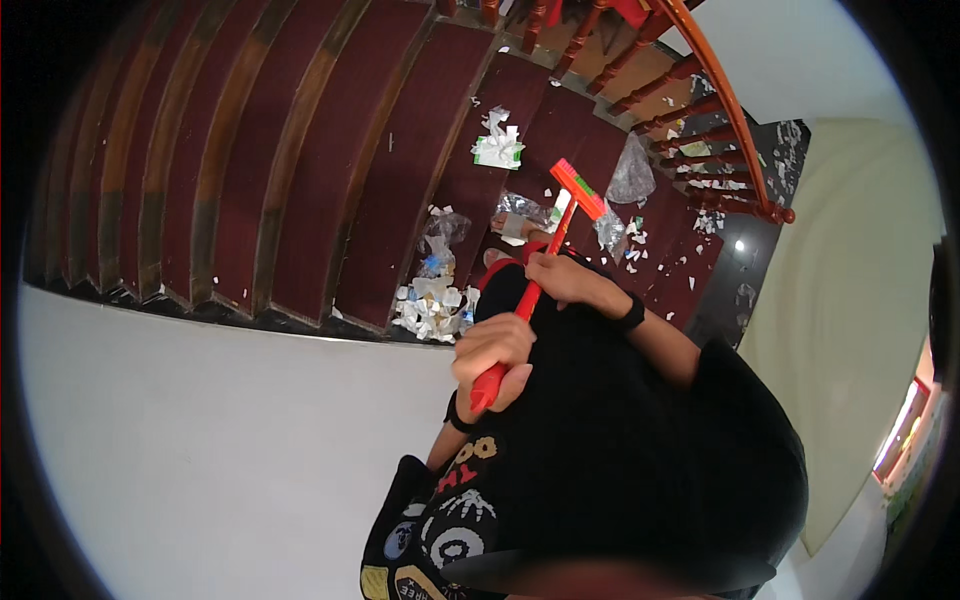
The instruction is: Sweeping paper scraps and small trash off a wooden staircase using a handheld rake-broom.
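Observation:
A broom (577, 188) with a red handle, an orange head and pink and green bristles slants across the middle of the view. My left hand (495, 352) is closed around the handle near its end, close to my body. Farther up the handle, my right hand (566, 277) grips it as well. Beyond the broom head lies a clear plastic bag (630, 171) on a dark red stair tread. More clear plastic (611, 231) lies just below the head; whether they touch cannot be told. A pile of paper scraps and plastic (431, 307) lies left of my hands by the wall.
Dark red stairs (390, 142) curve across the left and top. A wooden banister (720, 82) with turned balusters bounds the upper right. White wall (225, 435) runs along the lower left. A green and white packet (498, 155) and scattered paper bits (636, 240) lie on the steps near my feet.

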Tool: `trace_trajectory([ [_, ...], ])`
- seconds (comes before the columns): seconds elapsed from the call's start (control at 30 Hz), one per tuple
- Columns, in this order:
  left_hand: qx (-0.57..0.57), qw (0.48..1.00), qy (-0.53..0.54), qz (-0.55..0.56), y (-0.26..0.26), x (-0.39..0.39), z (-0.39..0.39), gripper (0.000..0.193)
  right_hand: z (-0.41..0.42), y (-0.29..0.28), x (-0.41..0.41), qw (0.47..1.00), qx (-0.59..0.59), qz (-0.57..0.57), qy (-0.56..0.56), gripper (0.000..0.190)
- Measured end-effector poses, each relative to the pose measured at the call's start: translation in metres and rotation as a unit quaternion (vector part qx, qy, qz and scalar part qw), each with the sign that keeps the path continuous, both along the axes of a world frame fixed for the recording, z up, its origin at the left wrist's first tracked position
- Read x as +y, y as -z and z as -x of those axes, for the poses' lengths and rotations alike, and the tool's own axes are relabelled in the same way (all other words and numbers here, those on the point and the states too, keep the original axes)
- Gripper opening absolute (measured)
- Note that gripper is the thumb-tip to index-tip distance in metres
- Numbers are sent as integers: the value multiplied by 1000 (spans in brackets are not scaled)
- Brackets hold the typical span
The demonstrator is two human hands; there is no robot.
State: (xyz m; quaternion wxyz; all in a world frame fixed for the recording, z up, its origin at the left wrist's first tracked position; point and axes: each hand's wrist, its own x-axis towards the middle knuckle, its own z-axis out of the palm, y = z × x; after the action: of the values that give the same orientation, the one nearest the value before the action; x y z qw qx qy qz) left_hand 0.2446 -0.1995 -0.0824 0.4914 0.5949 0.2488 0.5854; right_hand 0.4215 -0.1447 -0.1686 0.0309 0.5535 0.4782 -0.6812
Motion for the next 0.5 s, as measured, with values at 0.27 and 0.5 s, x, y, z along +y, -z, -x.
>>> trace_trajectory([
  [0.27,-41,992,118,-29,11,10,-24,21,-26,-31,-26,998,-32,-28,45,42],
  [0.5,-15,994,94,-62,20,23,-55,24,-58,-17,-10,997,-26,-31,66,39],
])
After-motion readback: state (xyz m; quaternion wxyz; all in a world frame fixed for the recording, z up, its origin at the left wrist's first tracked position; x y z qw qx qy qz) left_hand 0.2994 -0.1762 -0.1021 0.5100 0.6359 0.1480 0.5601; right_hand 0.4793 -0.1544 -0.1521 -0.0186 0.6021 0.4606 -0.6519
